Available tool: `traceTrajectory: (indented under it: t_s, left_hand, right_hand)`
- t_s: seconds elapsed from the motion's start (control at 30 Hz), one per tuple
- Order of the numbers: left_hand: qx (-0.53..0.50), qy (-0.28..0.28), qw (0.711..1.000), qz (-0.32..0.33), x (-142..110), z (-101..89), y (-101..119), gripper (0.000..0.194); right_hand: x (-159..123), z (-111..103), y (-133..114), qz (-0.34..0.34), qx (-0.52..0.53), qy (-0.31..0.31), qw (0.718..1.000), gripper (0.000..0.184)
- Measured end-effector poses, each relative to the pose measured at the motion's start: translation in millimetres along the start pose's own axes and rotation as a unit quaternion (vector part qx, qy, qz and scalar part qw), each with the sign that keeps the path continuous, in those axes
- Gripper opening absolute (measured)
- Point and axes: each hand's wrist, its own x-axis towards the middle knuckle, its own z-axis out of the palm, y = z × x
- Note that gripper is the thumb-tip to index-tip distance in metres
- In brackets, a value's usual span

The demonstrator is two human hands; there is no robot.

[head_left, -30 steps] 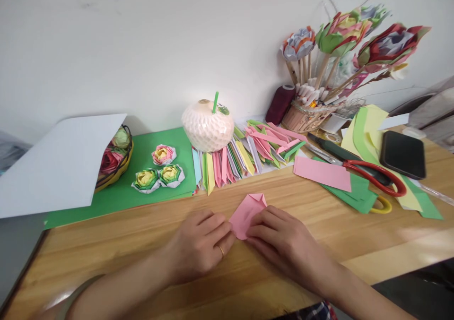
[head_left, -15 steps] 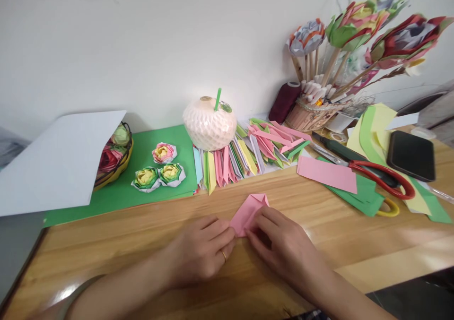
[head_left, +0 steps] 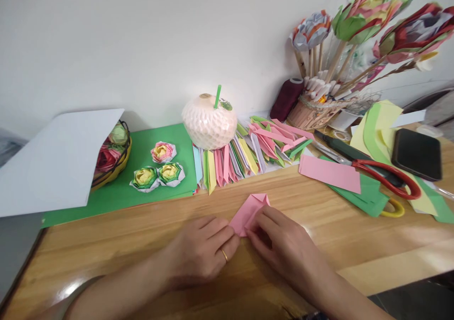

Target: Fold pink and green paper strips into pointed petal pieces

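Note:
A pink piece of paper (head_left: 245,214) with folded upper corners lies on the wooden table between my hands. My left hand (head_left: 205,246), a gold ring on one finger, grips its lower left edge with closed fingers. On the right side of the same paper, my right hand (head_left: 280,239) pinches the edge between thumb and fingers. The fingers cover part of the paper's lower right. Behind it stand rows of folded paper strips (head_left: 227,166) in pink, yellow, green and white, and a looser heap of folded pieces (head_left: 269,138).
A net-wrapped coconut (head_left: 209,124) with a green straw stands at the back. Three paper flowers (head_left: 163,152) sit on green sheets (head_left: 142,142). To the right lie pink slips (head_left: 329,173), red-handled scissors (head_left: 386,173) and a phone (head_left: 417,154). A pot (head_left: 312,112) holds stemmed paper flowers.
The view has shifted very slightly, so the things on the right sit a little further right. Both hands stay on the pink paper, almost unmoved.

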Motion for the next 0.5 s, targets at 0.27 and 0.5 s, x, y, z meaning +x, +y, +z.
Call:
traceTrajectory:
  t_s: [0.27,0.5]
  left_hand:
    - [0.015,-0.053,0.998,-0.031,-4,10.4,3,0.015]
    - [0.098,-0.026,0.995,-0.007,-4,6.1,-4,0.02]
  right_hand:
    - [-6,-5,2,-0.035,0.028,-0.024,0.999,0.017]
    - [-13,-15,9,-0.15,-0.043,-0.021,0.988,0.022]
